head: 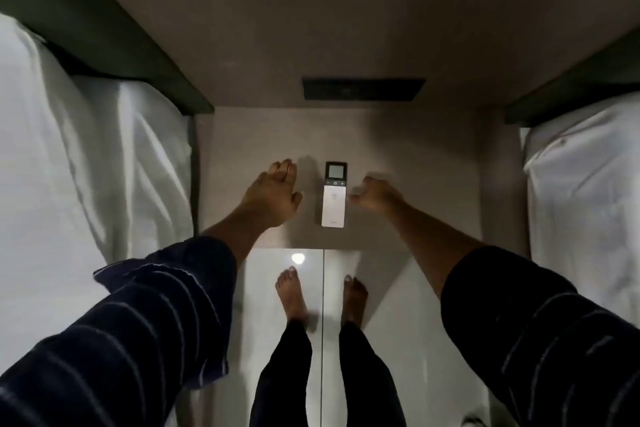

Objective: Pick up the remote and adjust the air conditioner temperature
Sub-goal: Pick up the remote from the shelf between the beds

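A slim white remote [334, 194] with a small screen in a dark top section lies flat on the grey bedside table [433, 184], its screen end pointing away from me. My left hand [275, 192] rests palm down on the table just left of the remote, fingers together, holding nothing. My right hand [375, 192] hovers just right of the remote with fingers loosely curled toward it, a small gap between fingertips and remote. Neither hand touches the remote.
White-sheeted beds flank the table, one on the left [69, 166] and one on the right [585, 184], with dark headboards. A dark rectangular panel [363, 88] sits on the wall behind the table. My bare feet [292, 295] stand on a glossy tiled floor.
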Action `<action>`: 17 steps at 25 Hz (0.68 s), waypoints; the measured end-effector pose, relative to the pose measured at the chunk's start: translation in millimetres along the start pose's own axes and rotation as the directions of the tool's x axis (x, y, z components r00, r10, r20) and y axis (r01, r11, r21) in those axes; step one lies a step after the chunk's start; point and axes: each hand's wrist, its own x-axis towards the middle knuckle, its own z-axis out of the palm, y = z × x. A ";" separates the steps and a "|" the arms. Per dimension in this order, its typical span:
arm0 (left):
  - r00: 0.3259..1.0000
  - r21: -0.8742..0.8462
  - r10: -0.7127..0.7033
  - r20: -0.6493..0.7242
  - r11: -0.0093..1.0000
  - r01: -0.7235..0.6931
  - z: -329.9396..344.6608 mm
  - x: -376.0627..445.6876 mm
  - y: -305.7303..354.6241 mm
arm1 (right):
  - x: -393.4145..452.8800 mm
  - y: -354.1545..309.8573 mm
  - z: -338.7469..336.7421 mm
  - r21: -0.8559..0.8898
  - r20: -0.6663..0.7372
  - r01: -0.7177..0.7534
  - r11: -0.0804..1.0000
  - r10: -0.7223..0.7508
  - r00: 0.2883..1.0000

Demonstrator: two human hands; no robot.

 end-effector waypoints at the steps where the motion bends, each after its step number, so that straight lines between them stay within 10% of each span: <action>1: 0.999 0.000 -0.018 0.030 1.000 0.018 13.1 11.7 -6.4 | 18.4 -4.0 14.8 0.035 -0.019 -0.015 0.999 0.015 1.000; 8: 0.980 -0.256 -0.092 0.174 0.957 0.135 73.7 57.1 -40.6 | 90.7 -38.0 94.6 0.097 -0.325 -0.085 0.992 0.113 0.939; 17: 0.976 -0.288 -0.149 0.156 0.939 0.189 -19.8 -30.6 -65.7 | -12.3 -86.8 -12.4 0.367 -0.170 0.138 0.920 -0.080 0.982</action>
